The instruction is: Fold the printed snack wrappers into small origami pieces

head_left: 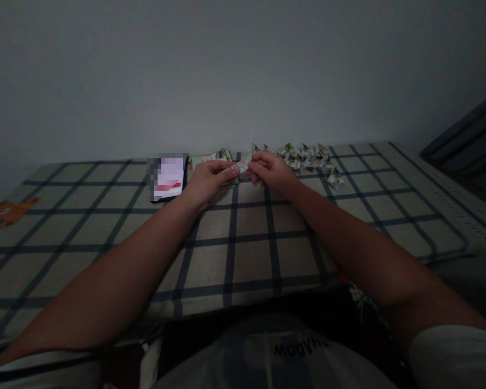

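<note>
Shirt (pixel 247 354), then paper (pixel 243 165) seemingly between fingers (pixel 262 158)

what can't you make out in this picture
All in the head view:
- Paper piece: print too small and dim; fingertips cover its ends.
- Paper stack: partly hidden by the left hand.
- Folded papers: too small and crowded to count.
- Lit screen: left side pixelated.

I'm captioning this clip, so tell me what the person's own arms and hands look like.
The left hand and right hand are gloveless. Both forearms are bare down to the wrists. Pale, plain-looking sleeves end around the elbows; dim light hides finer detail.
</note>
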Demonstrator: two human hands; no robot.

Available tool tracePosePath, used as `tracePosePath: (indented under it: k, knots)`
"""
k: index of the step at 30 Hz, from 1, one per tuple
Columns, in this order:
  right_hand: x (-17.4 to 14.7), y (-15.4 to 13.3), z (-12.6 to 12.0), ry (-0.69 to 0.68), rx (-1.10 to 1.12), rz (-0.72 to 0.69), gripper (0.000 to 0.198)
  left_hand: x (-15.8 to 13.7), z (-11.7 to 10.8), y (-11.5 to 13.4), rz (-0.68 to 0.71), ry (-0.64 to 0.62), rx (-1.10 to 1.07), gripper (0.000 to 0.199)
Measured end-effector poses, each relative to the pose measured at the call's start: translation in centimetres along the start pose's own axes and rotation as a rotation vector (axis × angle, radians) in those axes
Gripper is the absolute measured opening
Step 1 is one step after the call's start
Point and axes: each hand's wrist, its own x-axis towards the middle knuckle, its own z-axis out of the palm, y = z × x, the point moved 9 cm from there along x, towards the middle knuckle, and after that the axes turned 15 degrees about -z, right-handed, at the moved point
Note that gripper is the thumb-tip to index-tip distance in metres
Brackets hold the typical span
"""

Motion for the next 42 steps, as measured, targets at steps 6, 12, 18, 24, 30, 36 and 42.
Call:
tracePosePath:
  k: [6, 12, 18, 24, 30, 36, 42]
  knots:
    - [-0.2, -0.6, 0.5, -0.083, -0.076, -0.018, 0.027, -0.2, 0.8, -0.3, -0.007, -0.073, 0.046, 0.045]
    - [-0.1, -0.8, 0.7, -0.107, -0.142, -0.037, 0.027, -0.6, 0.6, -0.2, -0.021, 0.004, 0.291, 0.042]
    - [0.0, -1.0, 1.0, -0.136, -0.062, -0.015, 0.032, -0.8, 1.4, 0.9, 0.089, -0.101, 0.342, 0.044]
    - [0.0, -1.7, 0.3, -0.099, -0.206, -0.075, 0.031, -0.9, 1.8, 0.5, 0.079, -0.101, 0.348, 0.046]
    - [-0.1, -1.7, 0.2, -0.07, -0.223, -0.07, 0.03, -0.6, 1.8, -0.1, -0.004, -0.151, 0.323, 0.042]
    - [-0.2, -1.3, 0.7, -0.083, -0.048, -0.009, 0.035, -0.5, 1.9, -0.1, -0.01, -0.216, 0.211, 0.042]
    - [-0.1, -2.1, -0.3, 0.002, -0.198, -0.106, 0.036, -1.1, 3.3, -0.9, -0.122, -0.312, 0.1, 0.04]
